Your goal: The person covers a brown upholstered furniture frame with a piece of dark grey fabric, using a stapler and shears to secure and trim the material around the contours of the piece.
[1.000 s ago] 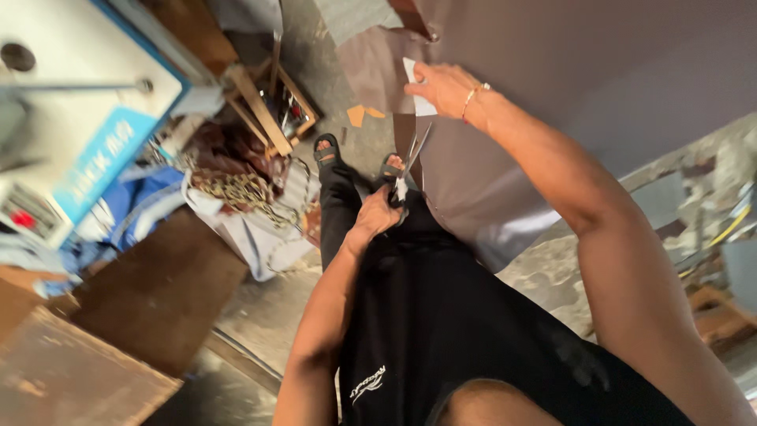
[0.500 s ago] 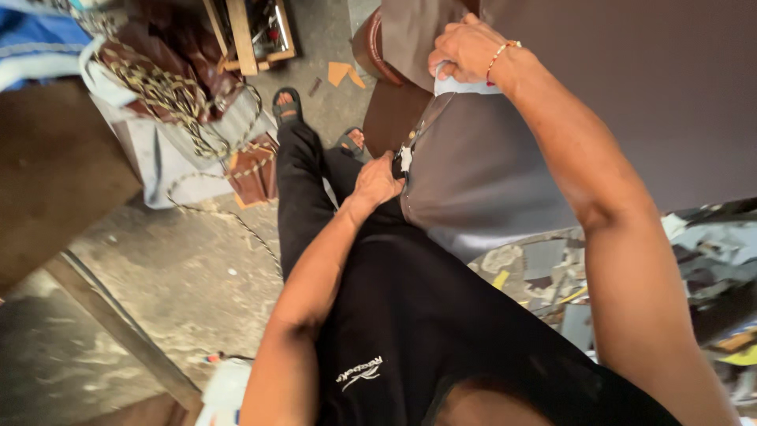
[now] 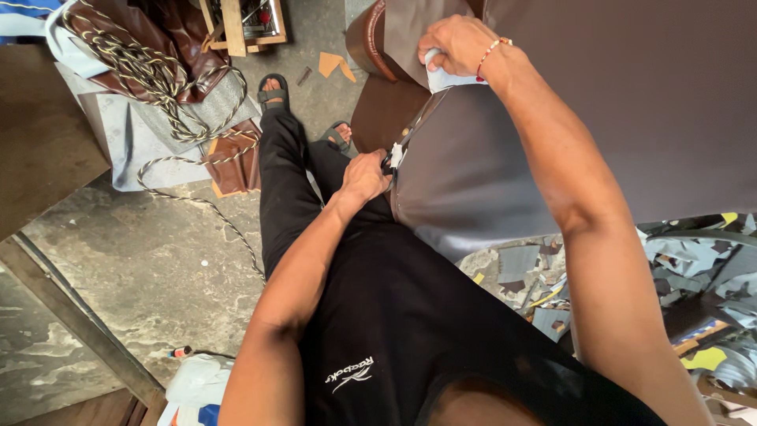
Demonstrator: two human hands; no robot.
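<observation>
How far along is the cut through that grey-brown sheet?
Done: offcuts already litter the floor on the right. In hand: the left hand works scissors along the near edge of the grey-brown sheet, while the right hand pinches its pale turned-up edge further along. Left: the blades point toward the right hand, and the sheet edge between the two hands looks uncut, though the line itself is hard to see.
</observation>
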